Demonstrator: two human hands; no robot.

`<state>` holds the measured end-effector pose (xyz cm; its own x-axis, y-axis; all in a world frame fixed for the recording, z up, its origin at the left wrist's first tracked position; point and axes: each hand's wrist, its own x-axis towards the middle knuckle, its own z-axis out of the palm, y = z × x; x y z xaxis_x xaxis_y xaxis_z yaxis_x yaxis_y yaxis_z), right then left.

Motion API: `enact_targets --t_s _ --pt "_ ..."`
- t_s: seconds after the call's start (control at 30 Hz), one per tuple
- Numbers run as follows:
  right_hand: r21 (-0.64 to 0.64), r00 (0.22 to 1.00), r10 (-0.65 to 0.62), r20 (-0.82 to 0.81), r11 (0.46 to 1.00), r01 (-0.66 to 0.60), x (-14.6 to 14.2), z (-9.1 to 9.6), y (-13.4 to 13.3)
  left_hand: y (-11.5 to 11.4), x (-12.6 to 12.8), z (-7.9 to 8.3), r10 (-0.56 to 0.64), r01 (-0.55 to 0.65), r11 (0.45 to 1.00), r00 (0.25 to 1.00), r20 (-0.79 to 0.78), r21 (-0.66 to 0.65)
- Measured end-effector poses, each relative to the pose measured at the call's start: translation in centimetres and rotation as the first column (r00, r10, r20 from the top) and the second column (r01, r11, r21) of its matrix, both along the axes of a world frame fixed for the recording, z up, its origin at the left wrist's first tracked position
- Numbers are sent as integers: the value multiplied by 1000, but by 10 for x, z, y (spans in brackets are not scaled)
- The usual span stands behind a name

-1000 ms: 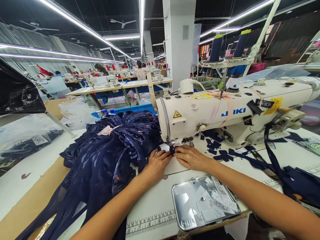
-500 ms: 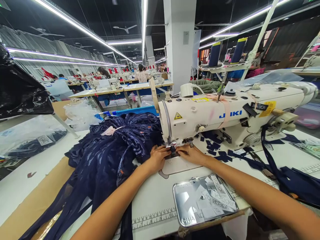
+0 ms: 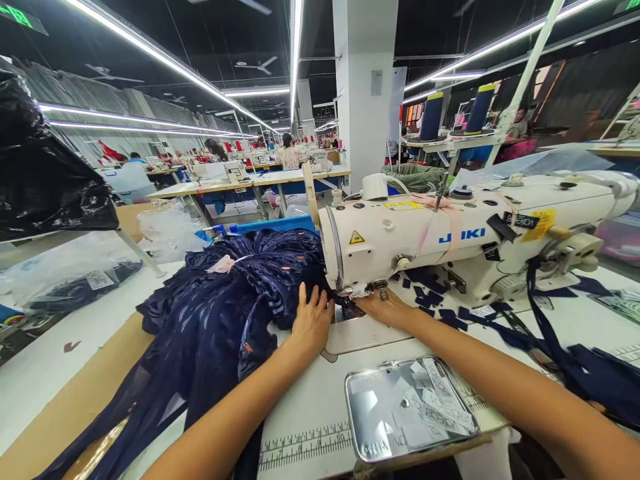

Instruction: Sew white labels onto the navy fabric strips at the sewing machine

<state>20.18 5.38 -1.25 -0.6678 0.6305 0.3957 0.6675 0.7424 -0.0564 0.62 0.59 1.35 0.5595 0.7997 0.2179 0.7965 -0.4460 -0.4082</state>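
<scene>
A white sewing machine [image 3: 400, 233] stands over the table, its metal presser foot [image 3: 349, 308] low over a dark piece of cloth. To the left is a heap of navy sheer garments [image 3: 215, 313], gathered by a pale tie [image 3: 223, 264]. My left hand [image 3: 313, 320] lies on the heap's right edge beside the needle area, fingers spread and stretched forward. My right hand [image 3: 387, 309] is right of the presser foot, its fingers closed together and reaching under the machine head. The head's knob partly covers those fingers, so what they hold is hidden.
A metal tin [image 3: 373, 413] holding printed white labels [image 3: 435, 407] sits near the table's front edge. Small navy scraps [image 3: 427, 297] and a navy strip [image 3: 545, 320] lie to the right. A black plastic bag [image 3: 45, 167] hangs at left. Other sewing tables [image 3: 250, 181] stand beyond.
My left hand has come away from the presser foot toward the left, and its fingers have spread over the fabric. My right hand stays by the foot. The view has tilted slightly.
</scene>
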Motion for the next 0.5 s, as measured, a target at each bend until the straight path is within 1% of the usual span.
enact_targets --t_s 0.1,0.17,0.27,0.5 --pt "54 997 18 70 998 -22 2 1 -4 11 0 4 -30 31 997 1000 6 -68" --pt "71 997 6 73 997 -11 1 1 -6 15 2 6 -45 46 995 999 12 -83" --pt "68 998 -8 66 998 4 -1 2 -9 17 3 5 -56 58 995 998 30 -79" --pt "18 992 -36 120 999 34 -4 11 -14 19 2 3 -79 83 995 994 72 -48"
